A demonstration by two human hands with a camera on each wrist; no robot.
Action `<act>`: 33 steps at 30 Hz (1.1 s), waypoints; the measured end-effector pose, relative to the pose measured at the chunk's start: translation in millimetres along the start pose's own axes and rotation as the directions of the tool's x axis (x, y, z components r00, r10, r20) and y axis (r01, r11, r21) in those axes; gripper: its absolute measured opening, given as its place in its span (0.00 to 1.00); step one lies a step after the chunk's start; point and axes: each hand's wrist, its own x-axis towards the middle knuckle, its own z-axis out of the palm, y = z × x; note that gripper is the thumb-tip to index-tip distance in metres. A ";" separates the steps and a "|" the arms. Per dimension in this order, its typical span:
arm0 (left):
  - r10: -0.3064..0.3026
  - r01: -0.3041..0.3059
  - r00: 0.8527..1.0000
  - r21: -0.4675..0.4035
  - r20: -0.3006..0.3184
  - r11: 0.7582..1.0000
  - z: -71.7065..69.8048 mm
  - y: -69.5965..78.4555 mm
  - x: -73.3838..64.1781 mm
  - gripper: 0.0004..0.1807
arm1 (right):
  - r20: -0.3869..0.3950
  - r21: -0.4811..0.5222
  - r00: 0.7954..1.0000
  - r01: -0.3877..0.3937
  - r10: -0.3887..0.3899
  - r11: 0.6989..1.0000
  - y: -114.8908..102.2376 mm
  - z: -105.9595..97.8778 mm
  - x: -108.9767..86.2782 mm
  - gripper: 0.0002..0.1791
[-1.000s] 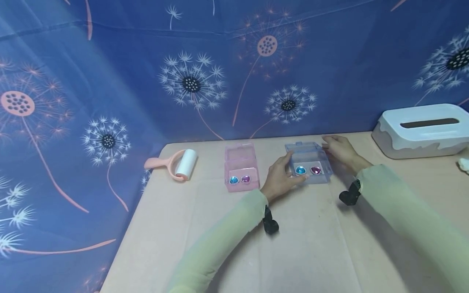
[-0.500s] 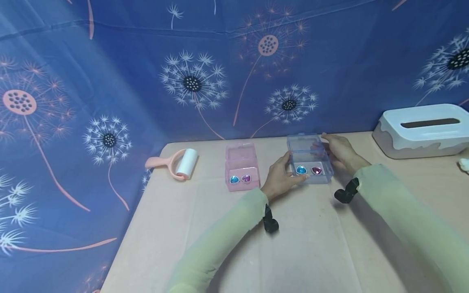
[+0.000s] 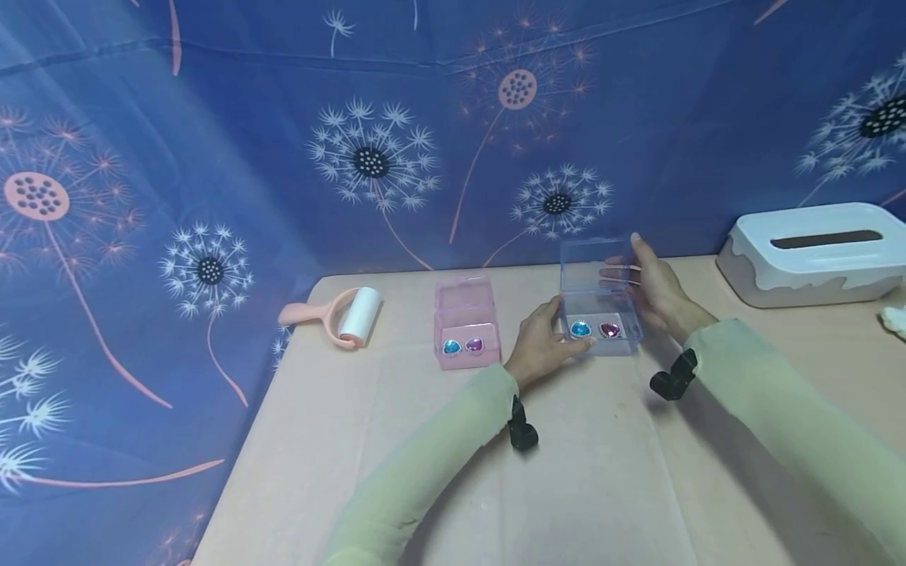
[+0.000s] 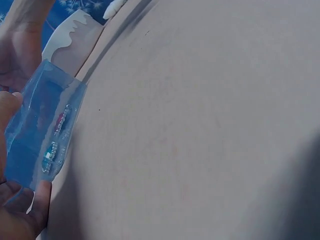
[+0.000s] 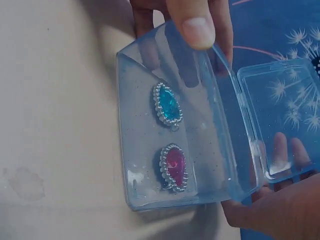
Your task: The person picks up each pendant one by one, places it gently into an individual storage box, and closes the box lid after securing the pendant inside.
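Observation:
A clear blue plastic box (image 3: 616, 348) stands on the table in the head view with its hinged lid (image 3: 582, 266) raised. Inside lie a blue gem (image 5: 169, 105) and a pink-red gem (image 5: 175, 167), each rimmed with small silver beads. My left hand (image 3: 540, 346) grips the box's left side between thumb and fingers. At the right, my right hand (image 3: 660, 292) has its fingers extended behind the see-through lid, the thumb pointing up along its right edge. Left of my left hand, a clear pink box (image 3: 467, 361) stands with its lid back, holding a blue and a purple gem.
A lint roller (image 3: 361, 317) with a pink handle lies at the table's left back. To the right stands a white and grey tissue box (image 3: 814, 275), with a small white object (image 3: 893, 321) beside it. A blue dandelion-print cloth (image 3: 425, 118) hangs behind the table.
The blue box's lid has swung up to nearly upright. My right hand has turned and risen slightly, its fingers now spread behind the lid. My left hand stays at the box's left side.

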 end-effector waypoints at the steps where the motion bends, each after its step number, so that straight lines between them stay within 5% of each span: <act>1: 0.001 -0.001 1.000 0.000 -0.002 1.000 0.0 -0.2 0.1 0.46 | 0.004 0.015 1.000 0.004 -0.004 1.000 -0.6 0.4 -1.0 0.38; 12: 0.019 -0.019 1.000 0.024 -0.002 1.000 -0.8 -0.7 -0.8 0.44 | 0.046 -0.019 0.998 0.040 -0.039 0.999 4.3 -2.9 -12.9 0.27; 22: 0.028 -0.028 1.000 0.064 -0.007 0.998 -0.5 -2.2 -0.7 0.44 | 0.055 -0.111 0.999 0.005 0.001 0.994 12.3 -3.7 -24.0 0.50; 30: 0.044 -0.043 0.999 0.098 -0.011 0.994 -0.5 -1.8 -0.6 0.46 | 0.089 -0.084 0.989 0.125 -0.117 0.989 28.3 -14.0 -35.5 0.16; 33: 0.027 -0.026 1.000 0.096 -0.007 0.995 -1.0 -0.4 -1.5 0.47 | 0.122 -0.142 0.979 0.181 -0.164 0.973 34.4 -16.9 -37.9 0.17</act>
